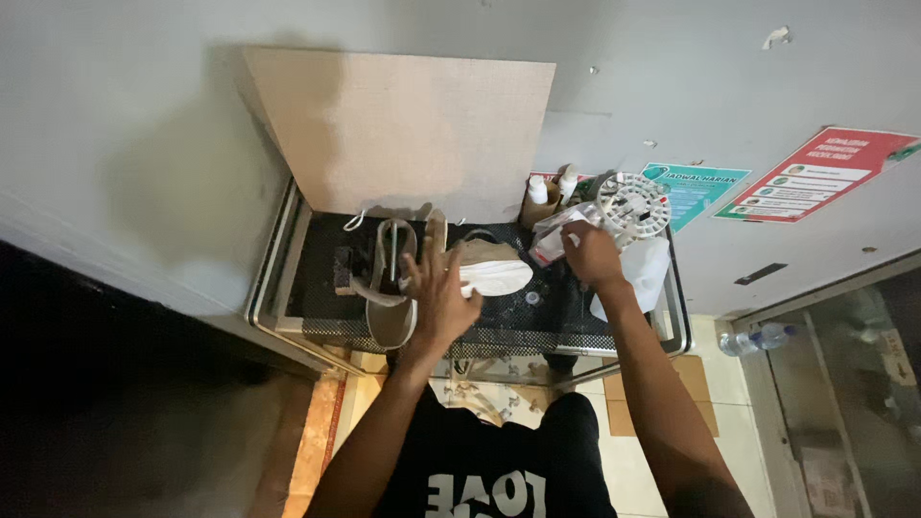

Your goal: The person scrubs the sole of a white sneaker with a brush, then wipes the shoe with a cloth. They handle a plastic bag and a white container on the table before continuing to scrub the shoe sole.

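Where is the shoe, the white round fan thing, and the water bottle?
shoe [391,288], head view, on its beige side.
white round fan [633,205], head view, on its grille.
water bottle [758,339], head view, on its clear body, on the floor.

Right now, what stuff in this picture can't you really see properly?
Head view:
- What the right hand grips: covered by its fingers and the clear plastic bag.
- Toe of the beige shoe: partly behind the left hand.
- Small bottles at the wall: too small to tell apart.
- Water bottle on the floor: blurred behind glass.
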